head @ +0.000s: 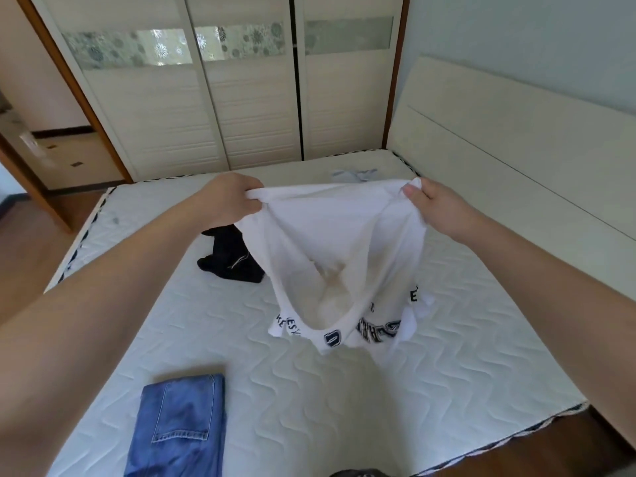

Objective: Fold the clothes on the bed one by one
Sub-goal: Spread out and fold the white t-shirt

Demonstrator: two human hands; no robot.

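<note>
Soft, even daylight fills the room, with only faint shadows on the mattress (241, 339). Glare sparkles on the wardrobe's (206, 98) far patterned glass strip. The wide lens bows the headboard (516, 139) at right, and the picture is slightly soft throughout.

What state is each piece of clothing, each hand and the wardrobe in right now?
White T-shirt: held up by two corners, unfolded, lower end touching the mattress.
Jeans: folded, lying flat.
Black garment: crumpled, unfolded.
Pale blue garment: lying at the far edge, mostly hidden.
Left hand: grips the shirt.
Right hand: pinches the shirt.
Wardrobe doors: closed.
</note>
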